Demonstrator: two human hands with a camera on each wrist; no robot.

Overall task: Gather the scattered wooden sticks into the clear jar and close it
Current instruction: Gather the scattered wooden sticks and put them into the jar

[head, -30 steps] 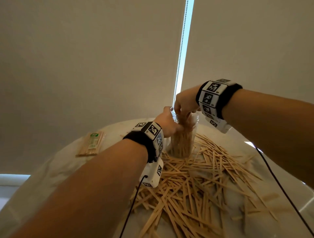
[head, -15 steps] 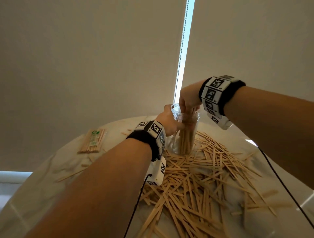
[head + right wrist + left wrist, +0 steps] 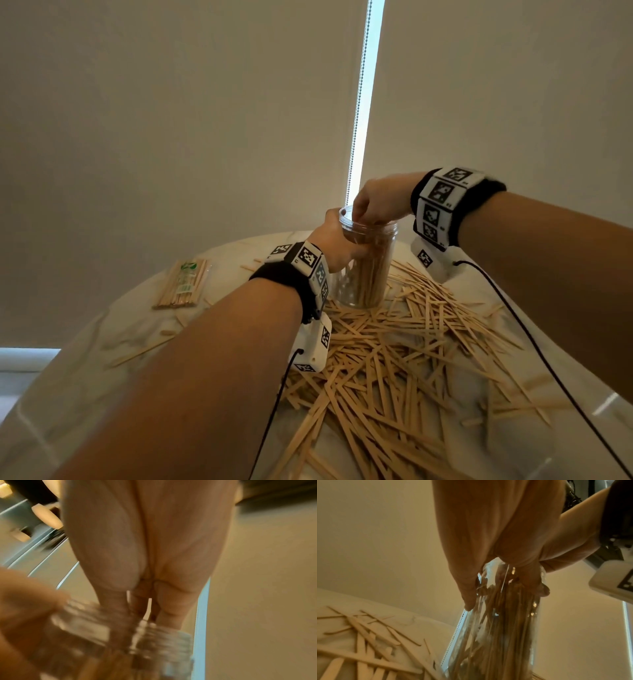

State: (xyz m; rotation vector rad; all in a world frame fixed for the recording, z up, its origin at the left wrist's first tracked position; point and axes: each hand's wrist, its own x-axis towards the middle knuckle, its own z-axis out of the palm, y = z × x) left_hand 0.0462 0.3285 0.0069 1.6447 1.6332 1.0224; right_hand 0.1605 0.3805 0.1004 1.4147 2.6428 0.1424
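We see the left hand (image 3: pixel 337 245) wrapped round the upright jar (image 3: pixel 368 274) at the far middle of the table (image 3: pixel 85 359), amid loose sticks (image 3: pixel 394 359). The right hand (image 3: pixel 378 202) dips its fingers into the jar's mouth (fingertips hidden, the right wrist view blurred), so we cannot tell whether it holds anything.

Dim warm light, bright slit between blinds (image 3: pixel 364 102); right-wrist view motion-blurred.

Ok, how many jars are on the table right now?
1: the clear jar stands at the far edge of the stick pile, gripped by the left hand. No others show, though the arms could hide something.
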